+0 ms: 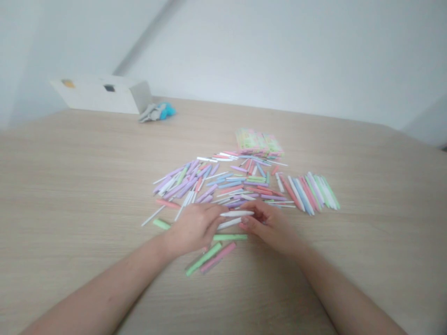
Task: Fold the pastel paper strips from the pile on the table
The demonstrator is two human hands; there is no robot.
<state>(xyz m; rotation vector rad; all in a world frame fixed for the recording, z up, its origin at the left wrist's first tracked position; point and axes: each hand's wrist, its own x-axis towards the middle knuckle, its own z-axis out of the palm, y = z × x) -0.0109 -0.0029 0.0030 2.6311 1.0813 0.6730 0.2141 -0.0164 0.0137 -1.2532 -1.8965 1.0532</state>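
White pen: slim, tapered white pen, apparently plastic (pixel 237 214), between both hands, on the wearer's side of the stack of green-and-pink printed packs (pixel 256 143).
Left hand (pixel 195 225): fingertips together, apparently pinching the pen's left end.
Right hand (pixel 274 228): fingers curled by the pen's other end and a second white barrel (pixel 228 224); blurred, cannot tell what it grips.
Handling: likely light, stiff, smooth, prone to roll; grasp mid-barrel, sparing the tip.
Loose pastel pen parts (pixel 257 179): spread before the stack.
Pastel pen row (pixel 309 193): right of the stack, nearer.
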